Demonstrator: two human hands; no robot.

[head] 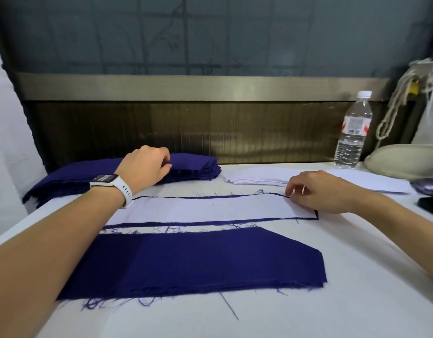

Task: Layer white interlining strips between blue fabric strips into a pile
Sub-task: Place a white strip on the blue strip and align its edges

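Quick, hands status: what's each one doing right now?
Left hand: pinching top layers of the blue fabric stack.
Right hand: curled fingertips on the white interlining strip; grip cannot be told.

left hand (147, 164): bare, with a smartwatch (105, 178) just behind it on the wrist.
watch case: white, rectangular, rounded corners, a slim rim around a dark screen.
watch screen: lit, showing small pale marks too blurred to read.
watch strap (124, 191): white, smooth, rubbery in look, with small holes along the part wrapping the outer wrist.
right hand (318, 191): a thin pale ring (303, 189) on one finger; which finger is hard to tell.
forearms: both bare from the wrist to the frame edge.
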